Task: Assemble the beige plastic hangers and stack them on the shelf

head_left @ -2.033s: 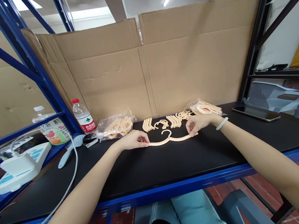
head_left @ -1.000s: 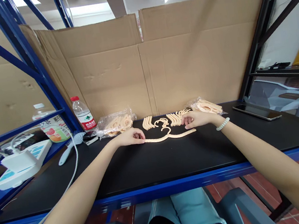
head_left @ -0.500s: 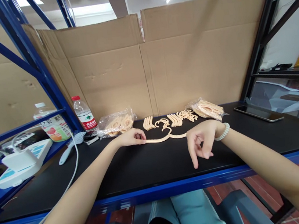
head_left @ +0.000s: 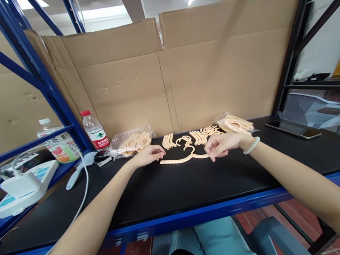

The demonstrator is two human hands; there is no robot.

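A pale peach plastic hanger point(head_left: 187, 158) lies flat on the black shelf top point(head_left: 196, 183). My left hand point(head_left: 148, 154) hovers just above its left end with the fingers loosely stretched, apart from the hanger. My right hand point(head_left: 223, 144), with a white bead bracelet on the wrist, has its fingers curled down over the hanger's right end. Behind the hanger lie rows of loose peach hanger pieces point(head_left: 198, 137) and small hooks point(head_left: 183, 140).
Two clear bags of peach parts point(head_left: 130, 142) point(head_left: 235, 123) lie against the cardboard wall point(head_left: 211, 62). At the left stand a water bottle point(head_left: 94, 131), a brush point(head_left: 79, 169), a white power strip point(head_left: 23, 188) and its cable. A phone point(head_left: 293, 129) lies at the right.
My right hand left the hanger, dropped toward the front edge, then came back to its right end. My left hand released the left end and lifted. The hanger slid slightly left.
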